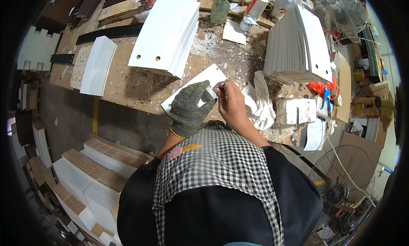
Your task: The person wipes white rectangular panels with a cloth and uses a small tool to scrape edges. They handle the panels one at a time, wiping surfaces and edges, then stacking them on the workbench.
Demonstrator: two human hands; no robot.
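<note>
A white rectangular panel [204,78] lies flat at the near edge of the workbench [140,88]. My left hand [189,107], in a grey knit glove, rests on the panel and pinches a small grey piece [209,94]. My bare right hand [230,101] touches the same small piece from the right, with its fingertips closed on it. Whether the right hand also holds a thin tool cannot be told.
Stacks of white panels sit on the bench: one in the middle [168,33], one upright at right [298,46], a narrow one at left [98,65]. A white rag [260,103], a green bottle [220,8], a fan [341,173] and panel stacks on the floor [98,173] surround me.
</note>
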